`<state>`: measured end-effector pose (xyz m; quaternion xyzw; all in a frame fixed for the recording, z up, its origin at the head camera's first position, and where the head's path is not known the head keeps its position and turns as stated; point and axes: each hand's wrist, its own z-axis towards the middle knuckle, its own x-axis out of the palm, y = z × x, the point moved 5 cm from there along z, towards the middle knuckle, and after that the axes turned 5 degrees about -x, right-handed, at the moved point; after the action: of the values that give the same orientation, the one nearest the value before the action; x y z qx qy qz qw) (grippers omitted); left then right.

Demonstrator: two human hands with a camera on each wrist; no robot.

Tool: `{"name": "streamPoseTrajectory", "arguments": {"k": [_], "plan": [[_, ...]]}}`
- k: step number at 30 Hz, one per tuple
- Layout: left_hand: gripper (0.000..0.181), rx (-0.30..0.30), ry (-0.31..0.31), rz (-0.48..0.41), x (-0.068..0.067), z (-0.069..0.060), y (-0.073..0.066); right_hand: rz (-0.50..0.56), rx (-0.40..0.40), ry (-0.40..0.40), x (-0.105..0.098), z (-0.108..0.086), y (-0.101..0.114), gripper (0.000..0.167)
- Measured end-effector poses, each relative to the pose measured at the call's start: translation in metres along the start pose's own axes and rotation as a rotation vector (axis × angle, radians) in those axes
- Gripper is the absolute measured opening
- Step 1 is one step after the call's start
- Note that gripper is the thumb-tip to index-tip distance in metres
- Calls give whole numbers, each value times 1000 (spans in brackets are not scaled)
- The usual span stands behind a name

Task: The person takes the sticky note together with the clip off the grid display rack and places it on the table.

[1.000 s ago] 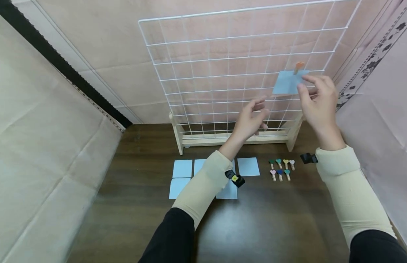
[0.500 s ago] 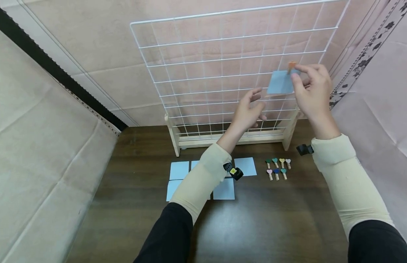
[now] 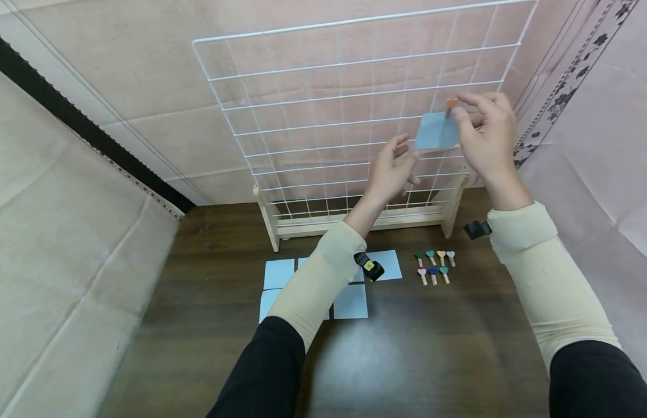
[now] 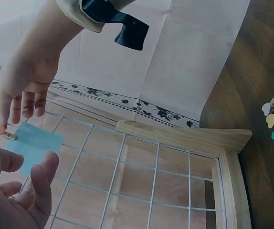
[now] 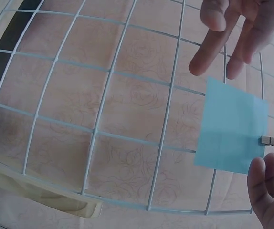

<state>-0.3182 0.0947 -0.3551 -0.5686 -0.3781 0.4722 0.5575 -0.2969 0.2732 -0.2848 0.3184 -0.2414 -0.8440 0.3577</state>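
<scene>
A light-blue square of paper [image 3: 437, 131] hangs on the white wire grid [image 3: 329, 110], with a small wooden clothespin [image 4: 9, 136] at its top edge. An orange heart [image 3: 452, 103] caps the clothespin. My right hand [image 3: 488, 130] pinches this heart end between thumb and index finger; in the right wrist view the thumb and fingers [image 5: 270, 186] show at the lower right edge. Just left of and below the paper, my left hand [image 3: 391, 171] holds nothing, its fingers loosely bent and apart from the paper in the right wrist view.
Several blue paper squares [image 3: 351, 302] lie in two rows on the dark wooden table [image 3: 407, 360], partly behind my left forearm. Right of them are several heart-topped clothespins [image 3: 432, 271]. A wooden base [image 3: 323, 226] carries the grid. Pale cloth [image 3: 606, 174] stands at the sides and back.
My right hand has moved from the paper's upper right corner onto the clothespin. The left hand stays below left of the paper. The head view has shifted slightly.
</scene>
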Motion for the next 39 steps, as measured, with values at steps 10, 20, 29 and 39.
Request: {"name": "streamPoseTrajectory", "arguments": {"k": [10, 20, 29, 39], "plan": [[49, 6, 1, -58, 7, 8, -2, -19, 51, 91, 7, 10, 0, 34], [27, 77, -30, -17, 12, 6, -12, -19, 66, 96, 6, 9, 4, 30], [18, 88, -88, 150, 18, 1, -22, 5, 67, 68, 2, 3, 3, 27], [18, 99, -66, 138, 9, -5, -21, 21, 19, 8, -1, 2, 9, 24]]}}
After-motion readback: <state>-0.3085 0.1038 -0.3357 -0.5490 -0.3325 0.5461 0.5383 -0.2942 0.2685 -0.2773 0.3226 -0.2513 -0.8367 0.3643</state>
